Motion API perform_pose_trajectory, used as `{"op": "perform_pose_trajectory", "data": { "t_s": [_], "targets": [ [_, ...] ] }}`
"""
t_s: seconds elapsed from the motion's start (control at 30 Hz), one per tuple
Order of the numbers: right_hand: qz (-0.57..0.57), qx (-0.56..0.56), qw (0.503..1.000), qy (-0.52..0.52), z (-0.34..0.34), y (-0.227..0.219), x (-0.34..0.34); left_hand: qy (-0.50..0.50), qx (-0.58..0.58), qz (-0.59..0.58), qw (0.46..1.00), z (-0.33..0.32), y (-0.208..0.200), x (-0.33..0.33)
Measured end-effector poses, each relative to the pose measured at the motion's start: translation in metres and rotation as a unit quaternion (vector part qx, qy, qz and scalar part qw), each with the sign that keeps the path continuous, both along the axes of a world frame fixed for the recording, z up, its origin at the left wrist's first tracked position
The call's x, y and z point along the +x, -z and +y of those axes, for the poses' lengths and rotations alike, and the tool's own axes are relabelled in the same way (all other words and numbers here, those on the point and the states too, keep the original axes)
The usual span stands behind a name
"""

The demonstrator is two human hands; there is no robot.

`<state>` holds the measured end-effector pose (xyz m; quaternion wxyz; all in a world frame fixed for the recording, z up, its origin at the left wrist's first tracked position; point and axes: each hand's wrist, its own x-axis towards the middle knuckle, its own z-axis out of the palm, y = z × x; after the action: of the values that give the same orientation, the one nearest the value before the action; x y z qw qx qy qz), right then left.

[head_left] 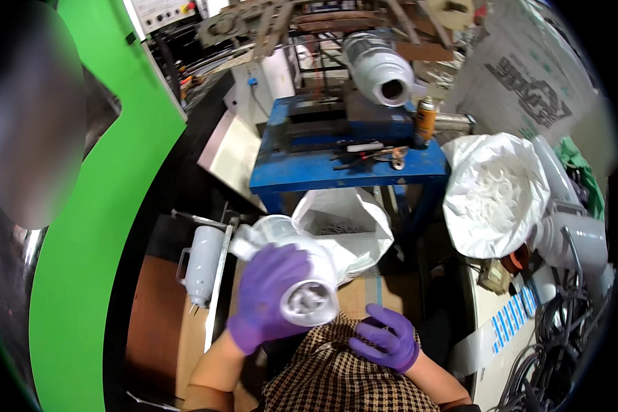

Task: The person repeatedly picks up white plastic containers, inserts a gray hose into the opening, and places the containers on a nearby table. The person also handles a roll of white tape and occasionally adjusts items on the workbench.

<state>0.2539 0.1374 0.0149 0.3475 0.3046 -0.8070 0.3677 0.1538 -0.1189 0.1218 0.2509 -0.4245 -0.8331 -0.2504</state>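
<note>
My left hand (269,292), in a purple glove, is wrapped round a white plastic jug (321,264). The jug is tilted so its round opening faces me, and pale, crumpled-looking shapes show inside. Its far end is blurred and reaches toward an open white sack (353,233) standing on the floor in front of me. My right hand (386,338), gloved in purple too, hovers over my checked apron (336,371) with its fingers loosely bent and apart. Nothing shows in it.
A blue metal table (350,180) stands ahead, bearing hand tools (371,156), a spray can (426,122) and a large whitish container (384,72). A sack of white plastic rings (494,199) is at right, above coiled black cables (559,329). Another white jug (204,264) lies at left beside a green panel (65,295).
</note>
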Motion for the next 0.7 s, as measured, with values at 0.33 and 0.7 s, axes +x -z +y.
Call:
{"op": "perform_pose_trajectory", "data": {
  "t_s": [0.33,0.7],
  "targets": [
    [-0.243,0.272,0.911,0.19,0.032,-0.007,0.01,0.198,0.007,-0.063,0.978,0.124,0.059,-0.004],
    [-0.339,0.153,0.902,0.219,0.015,-0.011,-0.007,0.098,0.013,0.004,0.995,0.132,0.093,-0.029]
  ]
}}
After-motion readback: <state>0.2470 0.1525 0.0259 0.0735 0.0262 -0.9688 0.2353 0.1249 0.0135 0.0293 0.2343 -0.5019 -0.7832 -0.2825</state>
